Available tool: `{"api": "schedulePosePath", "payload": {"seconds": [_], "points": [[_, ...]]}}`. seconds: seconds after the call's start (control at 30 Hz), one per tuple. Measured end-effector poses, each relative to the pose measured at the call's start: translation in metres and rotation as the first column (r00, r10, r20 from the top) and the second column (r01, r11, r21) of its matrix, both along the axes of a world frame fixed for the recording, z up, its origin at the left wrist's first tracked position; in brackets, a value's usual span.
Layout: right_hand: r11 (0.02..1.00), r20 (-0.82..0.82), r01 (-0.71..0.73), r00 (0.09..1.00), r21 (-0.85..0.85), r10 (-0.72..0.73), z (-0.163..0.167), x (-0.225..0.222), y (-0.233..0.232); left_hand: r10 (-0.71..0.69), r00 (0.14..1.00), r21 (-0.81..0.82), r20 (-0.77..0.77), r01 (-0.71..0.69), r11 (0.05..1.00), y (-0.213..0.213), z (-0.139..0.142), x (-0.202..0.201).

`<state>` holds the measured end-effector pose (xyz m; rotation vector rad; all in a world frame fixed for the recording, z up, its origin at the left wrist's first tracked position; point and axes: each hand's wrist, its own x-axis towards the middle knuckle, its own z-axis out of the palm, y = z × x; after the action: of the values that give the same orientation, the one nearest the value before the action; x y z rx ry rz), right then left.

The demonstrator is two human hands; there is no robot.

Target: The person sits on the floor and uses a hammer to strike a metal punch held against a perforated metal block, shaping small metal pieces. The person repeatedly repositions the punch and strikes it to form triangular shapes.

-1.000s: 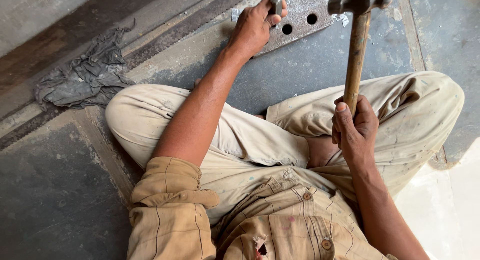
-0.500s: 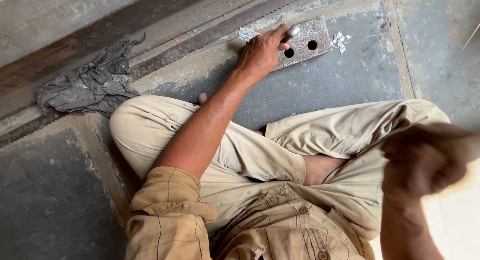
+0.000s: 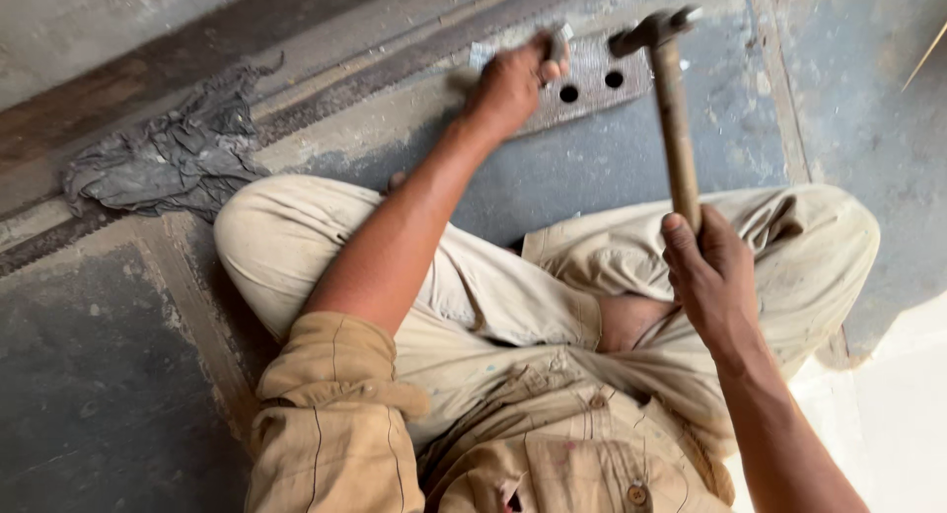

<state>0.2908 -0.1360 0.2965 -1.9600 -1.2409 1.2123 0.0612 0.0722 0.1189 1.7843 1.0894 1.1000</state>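
I sit cross-legged on a concrete floor in beige clothes. My left hand [image 3: 511,82] is closed around a short metal punch [image 3: 558,45] held upright on a grey metal plate [image 3: 592,84] with two round holes. My right hand [image 3: 712,274] grips the wooden handle of a hammer [image 3: 673,118]. The hammer's steel head is just right of the punch's top, close over the plate. The punch's tip is hidden behind my fingers.
A crumpled grey rag [image 3: 168,163] lies on the floor to the left, beside a raised dark strip [image 3: 326,84] running diagonally along the floor. My knees [image 3: 266,237] spread wide to either side. A pale patch of floor [image 3: 888,414] shows at the lower right.
Half a second ago my right hand was drawn back low and blurred with the hammer out of sight. Now the hammer head is back up by the punch. My left hand stayed on the plate.
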Motion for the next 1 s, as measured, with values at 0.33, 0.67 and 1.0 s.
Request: {"api": "schedulePosePath", "payload": {"seconds": [0.33, 0.67, 1.0], "points": [[0.967, -0.348, 0.138, 0.936, 0.215, -0.056, -0.020, 0.008, -0.051, 0.009, 1.000, -0.052, 0.017, -0.009, 0.999, -0.001, -0.003, -0.001], [0.900, -0.320, 0.091, 0.946, 0.427, 0.056, -0.006, 0.026, -0.040, 0.026, 0.993, 0.015, -0.119, -0.024, 1.000, -0.003, 0.005, 0.002], [0.584, -0.321, 0.138, 0.921, 0.800, 0.222, 0.026, 0.034, -0.019, -0.045, 0.944, -0.145, -0.327, -0.003, 0.989, -0.002, 0.016, 0.004]]}}
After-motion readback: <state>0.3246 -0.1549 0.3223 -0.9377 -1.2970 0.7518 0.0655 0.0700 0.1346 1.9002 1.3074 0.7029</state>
